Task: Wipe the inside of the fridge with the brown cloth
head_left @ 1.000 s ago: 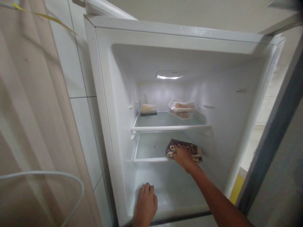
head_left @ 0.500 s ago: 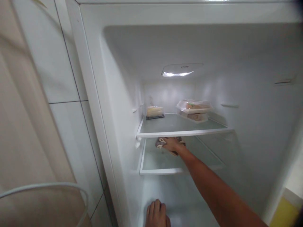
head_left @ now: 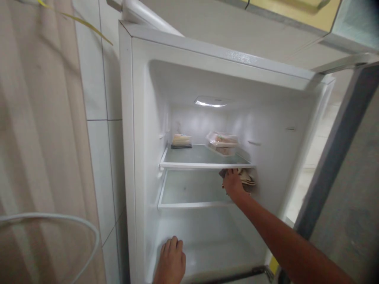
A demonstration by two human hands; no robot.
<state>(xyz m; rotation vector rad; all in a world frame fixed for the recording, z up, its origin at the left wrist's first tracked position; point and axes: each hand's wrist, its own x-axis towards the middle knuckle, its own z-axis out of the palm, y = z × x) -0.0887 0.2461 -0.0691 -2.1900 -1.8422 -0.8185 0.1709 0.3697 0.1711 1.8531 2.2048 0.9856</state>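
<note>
My right hand [head_left: 232,182] reaches into the fridge under the upper shelf. It is closed on a brown and beige cloth [head_left: 246,180], which bunches out beside the fingers at the right end of the lower glass shelf [head_left: 189,187]. My left hand [head_left: 171,258] is low in the fridge, near the left wall. Its fingers are curled close together, with nothing visible in them; the palm side is hidden.
On the upper glass shelf [head_left: 204,154] stand a pack of pale slices [head_left: 181,141] and stacked clear food boxes [head_left: 222,143]. The open fridge door [head_left: 343,189] is at the right. A tiled wall [head_left: 102,165] and a curtain [head_left: 44,138] are at the left.
My right hand has slid the cloth from the left-middle of the lower shelf to its right end. The view has shifted, showing more of the fridge's top and door.
</note>
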